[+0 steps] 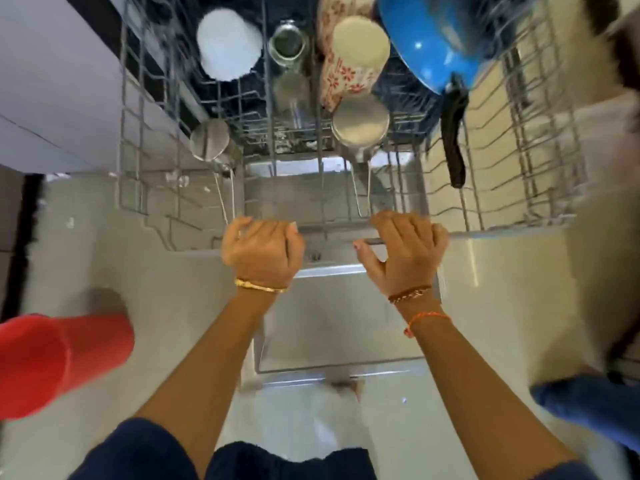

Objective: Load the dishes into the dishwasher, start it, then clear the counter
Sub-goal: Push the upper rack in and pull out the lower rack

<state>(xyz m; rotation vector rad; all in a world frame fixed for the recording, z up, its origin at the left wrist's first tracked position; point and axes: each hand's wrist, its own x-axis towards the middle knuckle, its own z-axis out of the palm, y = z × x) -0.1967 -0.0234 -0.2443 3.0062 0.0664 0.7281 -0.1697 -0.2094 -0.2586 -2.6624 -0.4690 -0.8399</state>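
Observation:
The wire dishwasher rack [502, 223] is pulled out over the open steel door [339, 323]. It holds a white cup [228, 48], a glass jar [287, 41], floral cups [349, 64], two steel cups [360, 124] [209, 140] and a blue pan [429, 43] with a black handle [453, 140]. My left hand [259, 252] and my right hand [405, 251] both sit at the rack's front rail, fingers curled over it. The frame is motion-blurred.
A red plastic cup [52, 362] lies at the lower left. Something blue [588, 407] shows at the lower right beside a pale blurred shape. White cabinet fronts [52, 98] run along the left. Pale floor lies below the door.

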